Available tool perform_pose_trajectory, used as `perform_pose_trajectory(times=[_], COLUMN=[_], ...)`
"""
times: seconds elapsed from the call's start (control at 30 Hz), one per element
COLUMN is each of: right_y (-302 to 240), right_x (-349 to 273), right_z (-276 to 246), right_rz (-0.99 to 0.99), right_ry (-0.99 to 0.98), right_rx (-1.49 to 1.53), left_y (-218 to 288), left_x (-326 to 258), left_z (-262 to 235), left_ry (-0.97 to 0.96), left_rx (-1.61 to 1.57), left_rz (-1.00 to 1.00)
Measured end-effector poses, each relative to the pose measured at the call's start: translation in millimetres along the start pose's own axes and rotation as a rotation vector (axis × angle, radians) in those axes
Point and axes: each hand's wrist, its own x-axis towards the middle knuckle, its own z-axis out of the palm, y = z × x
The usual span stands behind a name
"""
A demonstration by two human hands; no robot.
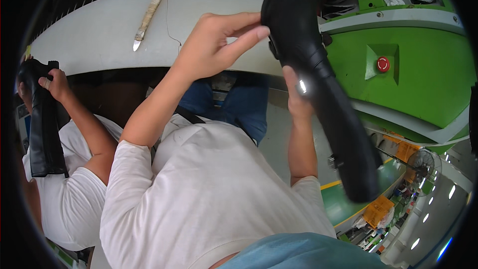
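Observation:
A tall black boot [318,74] is held up in front of me at the right, toe upward and shaft slanting down to the lower right. Small metal buckles show along its side. My right hand [298,92] is closed around the boot near the ankle; its thumb shows at the edge, and most fingers are hidden behind it. At the sole edge near the toe, my left hand [219,42] pinches with thumb and index finger, both touching the boot. Whether a small scrap is also between those fingertips cannot be made out.
On the white table [107,30] lies a knife [148,20] with a wrapped handle and a thin string. To the right stands a green machine [418,69] with a red button [383,64]. A co-worker [74,134] at the left holds another black boot [44,129].

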Motion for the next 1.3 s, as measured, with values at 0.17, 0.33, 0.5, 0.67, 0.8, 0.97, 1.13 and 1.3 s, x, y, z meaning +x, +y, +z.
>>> perform_pose_trajectory(times=[0.17, 0.33, 0.5, 0.67, 0.8, 0.97, 1.13, 1.3], right_y=[11, 33, 42, 42, 46, 41, 36, 38], right_x=[27, 22, 13, 17, 18, 22, 25, 25], right_z=[-32, -33, -30, -29, -28, -29, -29, -28], right_rz=[-0.584, -0.639, -0.663, -0.71, -0.701, -0.632, -0.554, -0.553], right_ry=[-0.211, -0.374, -0.501, -0.541, -0.546, -0.589, -0.625, -0.611], right_rx=[-0.302, -0.323, -0.397, -0.402, -0.391, -0.383, -0.371, -0.354], left_y=[-21, -57, -74, -81, -82, -82, -87, -85], left_x=[-15, -34, -38, -36, -38, -41, -43, -44], left_z=[-19, -13, -14, -2, 12, 17, 13, 13], left_ry=[-0.046, -0.142, -0.279, -0.25, -0.162, -0.107, -0.142, -0.155], left_rx=[-0.414, -0.182, -0.108, -0.103, -0.052, 0.071, -0.011, -0.028], left_rz=[-0.268, -0.251, -0.217, -0.267, -0.36, -0.397, -0.11, -0.084])
